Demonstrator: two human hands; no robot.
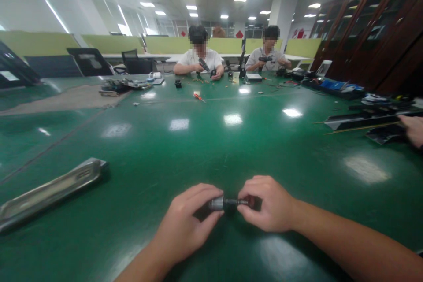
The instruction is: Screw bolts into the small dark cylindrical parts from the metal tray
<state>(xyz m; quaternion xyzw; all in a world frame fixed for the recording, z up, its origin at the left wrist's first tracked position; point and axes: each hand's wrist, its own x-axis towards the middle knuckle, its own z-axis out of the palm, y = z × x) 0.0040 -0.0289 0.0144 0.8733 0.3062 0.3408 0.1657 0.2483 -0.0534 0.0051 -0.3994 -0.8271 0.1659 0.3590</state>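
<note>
Low in the middle of the view, my left hand (194, 216) pinches a small silver cylinder (217, 203) between thumb and fingers. A thin dark metal shaft (233, 202) runs from the cylinder's right end to my right hand (266, 202). The right thumb and fingers close on that shaft, where a dark red end piece (255, 203) shows partly inside the hand. Cylinder and shaft lie in one line, level and just above the green tabletop (185, 158). Blur hides whether they are a single piece, and their exact kind.
A long metal tray-like part (53, 191) lies at left. An orange screwdriver (198, 97) lies farther back. Two people across the table hold power drills (204, 64). At right, another person's hand (413, 130) touches long dark strips (363, 119). Electronic parts (124, 85) sit back left.
</note>
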